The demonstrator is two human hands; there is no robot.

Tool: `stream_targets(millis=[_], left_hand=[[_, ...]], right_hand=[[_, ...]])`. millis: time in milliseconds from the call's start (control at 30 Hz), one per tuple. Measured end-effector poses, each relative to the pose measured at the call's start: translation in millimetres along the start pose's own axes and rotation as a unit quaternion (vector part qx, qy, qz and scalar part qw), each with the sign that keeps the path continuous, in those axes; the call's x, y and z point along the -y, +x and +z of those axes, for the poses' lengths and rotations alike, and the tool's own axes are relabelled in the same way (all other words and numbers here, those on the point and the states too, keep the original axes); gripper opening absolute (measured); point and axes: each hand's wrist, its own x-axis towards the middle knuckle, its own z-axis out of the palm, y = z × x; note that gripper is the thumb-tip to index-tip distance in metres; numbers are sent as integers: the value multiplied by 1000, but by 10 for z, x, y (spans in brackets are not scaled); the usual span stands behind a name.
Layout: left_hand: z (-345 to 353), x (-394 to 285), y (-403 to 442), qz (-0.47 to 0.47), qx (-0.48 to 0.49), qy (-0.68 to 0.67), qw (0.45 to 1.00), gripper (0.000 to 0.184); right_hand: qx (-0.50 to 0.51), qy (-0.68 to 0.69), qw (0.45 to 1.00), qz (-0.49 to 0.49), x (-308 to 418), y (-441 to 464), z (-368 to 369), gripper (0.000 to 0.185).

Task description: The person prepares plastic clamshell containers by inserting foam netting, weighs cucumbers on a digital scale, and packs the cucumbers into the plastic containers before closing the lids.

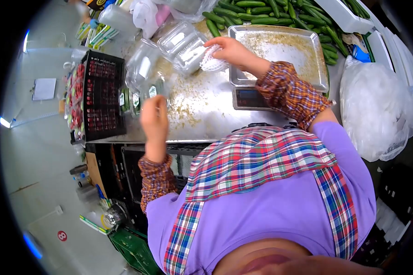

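My right hand (236, 54) reaches over the table with its fingers closed on a white foam net (214, 61). Just beyond it lies a clear plastic clamshell box (181, 43). My left hand (154, 120) is raised near the table's front edge, smeared by motion, so its finger grip is unclear. Close to that hand stand clear boxes (135, 101) with something green inside, perhaps cucumbers. More clear plastic packaging (142, 64) sits behind them. To the right of my right hand, a metal tray (280, 81) rests on a digital scale (252, 100).
Many cucumbers (266, 13) are piled along the back of the steel table (206, 103), which is strewn with brownish bits. A black crate (103, 96) with red-topped packs stands at left. A large bag of white material (376, 110) bulges at right.
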Motion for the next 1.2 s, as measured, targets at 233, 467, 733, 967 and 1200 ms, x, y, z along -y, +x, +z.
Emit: stream_targets(millis=[233,467,733,967,1200], left_hand=[[906,-148,-1236,-25,275,22,961,19],[917,-338,-1321,-151,210,-116,959,32],[713,-1040,-961,-312,122,-587,737,38],[752,-1163,-962,-301,59,-586,750,43],[795,-1061,-913,-407,71,-652,637,26]], right_hand=[[10,146,989,6,-46,-709,0,27],[59,126,989,47,-158,-1240,95,32],[190,75,978,48,-320,-1431,392,38],[101,63,993,-28,-310,-1508,400,35],[130,127,983,18,-145,-1600,382,44]])
